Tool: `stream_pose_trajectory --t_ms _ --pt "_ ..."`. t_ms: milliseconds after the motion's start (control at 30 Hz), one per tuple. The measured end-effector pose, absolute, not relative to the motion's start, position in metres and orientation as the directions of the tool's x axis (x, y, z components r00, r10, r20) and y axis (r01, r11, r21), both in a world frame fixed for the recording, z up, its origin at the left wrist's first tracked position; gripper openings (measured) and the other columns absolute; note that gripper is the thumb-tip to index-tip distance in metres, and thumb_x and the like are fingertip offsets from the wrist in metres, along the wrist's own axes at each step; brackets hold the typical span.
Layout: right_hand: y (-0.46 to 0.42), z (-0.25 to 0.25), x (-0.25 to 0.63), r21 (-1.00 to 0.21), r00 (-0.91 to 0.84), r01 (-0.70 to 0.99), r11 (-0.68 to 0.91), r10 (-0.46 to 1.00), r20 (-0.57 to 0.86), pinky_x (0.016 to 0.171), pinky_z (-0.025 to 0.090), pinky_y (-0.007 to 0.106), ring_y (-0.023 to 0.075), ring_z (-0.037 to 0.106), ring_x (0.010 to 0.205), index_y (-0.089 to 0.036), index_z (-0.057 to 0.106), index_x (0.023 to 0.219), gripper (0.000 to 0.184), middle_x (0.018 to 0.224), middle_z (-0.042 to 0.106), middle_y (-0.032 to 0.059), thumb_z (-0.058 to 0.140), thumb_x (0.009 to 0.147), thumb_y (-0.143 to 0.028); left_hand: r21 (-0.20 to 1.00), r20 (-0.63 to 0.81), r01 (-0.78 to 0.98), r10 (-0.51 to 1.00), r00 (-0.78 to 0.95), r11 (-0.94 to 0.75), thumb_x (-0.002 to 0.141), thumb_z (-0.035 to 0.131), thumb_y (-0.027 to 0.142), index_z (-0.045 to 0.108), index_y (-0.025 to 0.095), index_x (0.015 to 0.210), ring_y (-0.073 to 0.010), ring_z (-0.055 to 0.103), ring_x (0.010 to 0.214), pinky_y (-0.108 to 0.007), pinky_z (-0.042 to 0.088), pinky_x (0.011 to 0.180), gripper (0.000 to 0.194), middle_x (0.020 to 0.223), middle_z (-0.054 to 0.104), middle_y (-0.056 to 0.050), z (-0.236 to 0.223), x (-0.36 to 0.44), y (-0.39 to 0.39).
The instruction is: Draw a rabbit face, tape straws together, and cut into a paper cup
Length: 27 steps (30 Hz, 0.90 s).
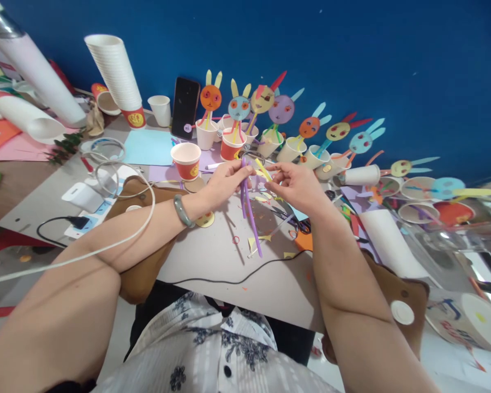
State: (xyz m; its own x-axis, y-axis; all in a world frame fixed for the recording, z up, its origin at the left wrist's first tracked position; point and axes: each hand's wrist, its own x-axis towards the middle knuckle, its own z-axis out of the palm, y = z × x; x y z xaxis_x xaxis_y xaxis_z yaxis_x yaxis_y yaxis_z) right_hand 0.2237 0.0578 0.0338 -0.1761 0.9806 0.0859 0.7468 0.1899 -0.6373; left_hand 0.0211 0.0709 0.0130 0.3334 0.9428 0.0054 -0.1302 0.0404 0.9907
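Over the middle of the table, my left hand (233,177) pinches purple pipe cleaners (251,221), whose long ends hang down below the fingers. Just beside it, my right hand (292,183) has thumb and fingers closed on a narrow yellow strip (263,169) that slants up between the two hands. Whether the strip is paper or a pipe cleaner I cannot make out. Scissors (298,221) lie partly behind my right hand. A red and white paper cup (187,161) stands to the left of my hands. Yellow paper scraps (259,240) lie on the table below them.
Several paper cups with rabbit-faced figures (239,109) line the blue wall. A tall cup stack (114,76), a phone (185,106) and light blue paper (149,147) are at the back left. A white cable (149,204) crosses my left arm. A black cord (237,281) runs along the front.
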Motion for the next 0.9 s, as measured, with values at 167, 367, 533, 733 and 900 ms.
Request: stream_pose_trajectory --t_ms 167,367,533,733,900 --pt "0.061 0.030 0.224 -0.728 -0.080 0.671 0.139 0.990 0.116 0.052 0.036 0.027 0.0112 0.049 0.050 -0.019 0.065 0.090 0.034 0.060 0.059 -0.0036 0.084 0.072 -0.041 0.992 0.001 -0.116 0.945 0.327 0.039 0.102 0.055 0.014 0.064 0.013 0.084 -0.0037 0.043 0.049 -0.018 0.034 0.050 0.021 0.060 0.060 0.005 0.016 0.020 0.068" --pt "0.044 0.044 0.211 -0.830 -0.218 0.540 0.137 0.976 0.020 0.045 0.038 0.028 0.0138 0.052 0.039 -0.021 0.061 0.075 0.048 0.047 0.057 -0.0009 0.064 0.090 -0.067 0.984 0.034 -0.176 0.941 0.336 0.027 0.100 0.057 0.015 0.065 0.013 0.083 -0.0041 0.043 0.053 -0.019 0.033 0.052 0.019 0.064 0.055 0.005 0.016 0.018 0.068" --pt "0.035 0.043 0.197 -0.738 -0.377 0.632 0.235 0.926 -0.028 0.050 0.036 0.028 0.0116 0.047 0.043 -0.022 0.054 0.065 0.053 0.047 0.052 -0.0016 0.049 0.099 -0.062 0.972 0.074 -0.236 0.941 0.330 0.006 0.095 0.065 0.019 0.060 0.014 0.070 -0.0046 0.040 0.054 -0.019 0.035 0.053 0.026 0.060 0.048 0.006 0.014 0.018 0.070" --pt "0.039 0.033 0.190 -0.558 -0.385 0.760 0.333 0.923 0.027 0.060 0.030 0.031 0.0139 0.045 0.056 -0.022 0.047 0.063 0.045 0.057 0.052 0.0004 0.041 0.101 -0.046 0.963 0.040 -0.264 0.943 0.329 0.051 0.098 0.063 0.024 0.065 0.013 0.074 -0.0038 0.042 0.051 -0.018 0.034 0.051 0.026 0.058 0.050 0.005 0.008 0.020 0.072" --pt "0.041 0.031 0.189 -0.527 -0.378 0.781 0.336 0.925 0.031 0.060 0.027 0.032 0.0136 0.040 0.055 -0.023 0.042 0.062 0.046 0.055 0.046 -0.0011 0.040 0.101 -0.048 0.968 0.082 -0.250 0.930 0.357 0.010 0.097 0.065 0.024 0.070 0.013 0.079 -0.0043 0.044 0.054 -0.018 0.036 0.053 0.022 0.060 0.053 0.005 0.010 0.019 0.071"
